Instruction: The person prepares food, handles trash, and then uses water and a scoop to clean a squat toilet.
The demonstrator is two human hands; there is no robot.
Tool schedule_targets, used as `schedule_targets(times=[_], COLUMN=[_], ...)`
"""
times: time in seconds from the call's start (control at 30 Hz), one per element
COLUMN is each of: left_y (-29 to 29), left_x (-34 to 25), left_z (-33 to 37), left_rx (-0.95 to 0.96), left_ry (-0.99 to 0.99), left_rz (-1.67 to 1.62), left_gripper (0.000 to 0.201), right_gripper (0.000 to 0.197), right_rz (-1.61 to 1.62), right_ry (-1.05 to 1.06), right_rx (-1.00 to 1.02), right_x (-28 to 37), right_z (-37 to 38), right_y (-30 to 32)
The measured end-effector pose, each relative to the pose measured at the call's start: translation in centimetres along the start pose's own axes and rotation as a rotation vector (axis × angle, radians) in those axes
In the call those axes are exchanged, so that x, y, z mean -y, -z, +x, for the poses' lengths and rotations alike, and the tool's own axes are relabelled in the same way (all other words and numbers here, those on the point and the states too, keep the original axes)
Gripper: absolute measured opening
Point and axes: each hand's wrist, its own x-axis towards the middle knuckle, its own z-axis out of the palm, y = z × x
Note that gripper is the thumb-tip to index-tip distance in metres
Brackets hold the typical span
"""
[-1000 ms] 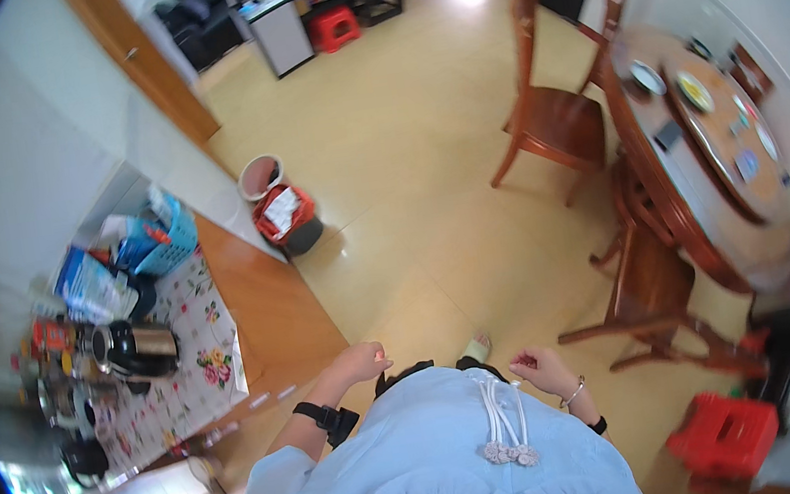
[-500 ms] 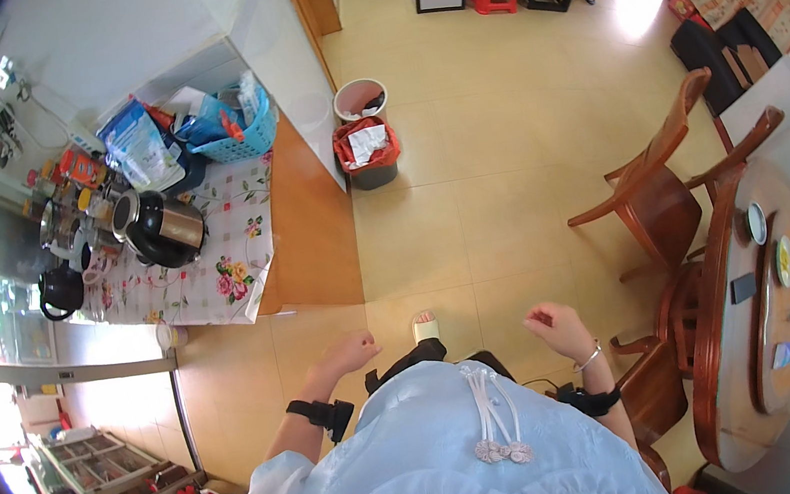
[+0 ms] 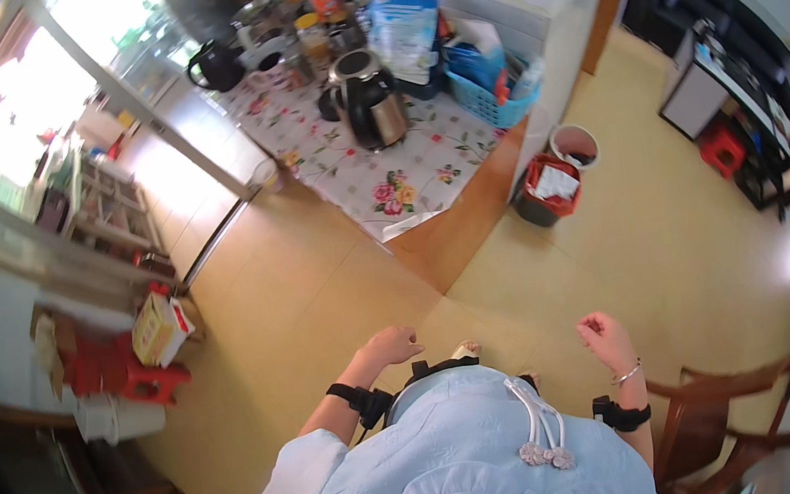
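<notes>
My left hand (image 3: 391,346) hangs in front of my body, its fingers loosely bent and a little apart with nothing in them. To the right, my right hand (image 3: 607,340) is held out with its fingers curled in, and no object shows in it. Both touch nothing; floor tiles lie below them. Black straps with small boxes circle both forearms, and a bracelet (image 3: 627,374) sits on the right wrist. Ahead stands a table with a flowered cloth (image 3: 322,161), bearing a steel and black kettle (image 3: 372,109), a blue pouch (image 3: 405,33) and a blue basket (image 3: 493,104).
A bin with a red liner (image 3: 549,193) and a pale bin (image 3: 575,147) stand beside the wall end. Red stools (image 3: 153,382) and a yellow box (image 3: 160,328) are at left, near a sliding door frame (image 3: 138,106). A wooden chair (image 3: 692,422) is close on my right.
My view has turned left: the flowered table now lies ahead, and the round dining table has left the view. Both hands stay in front of me, holding nothing visible.
</notes>
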Motion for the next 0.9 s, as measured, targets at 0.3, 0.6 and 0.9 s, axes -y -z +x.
schedule_targets(times=[0.3,0.6,0.9], left_y=[-4.7,-7.4,-5.9], left_x=[-5.9,-10.0,-10.6], left_z=[4.2,9.4,18.8], left_rx=[-0.071,0.135,0.054], left_ry=[0.148,0.223,0.352], left_rz=[-0.062,-0.131,-0.283], left_gripper=[0.036,0.035,0.032], right_gripper=[0.019,0.02,0.021], right_rz=[-0.024,-0.025,-0.059], right_ry=[-0.109,-0.255,-0.28], right_rx=[0.087,0.01,0.013], right_x=[-6.2,-13.8,-13.7], right_z=[2.7,10.2,25.7], right_y=[7.8,17.1,23.0])
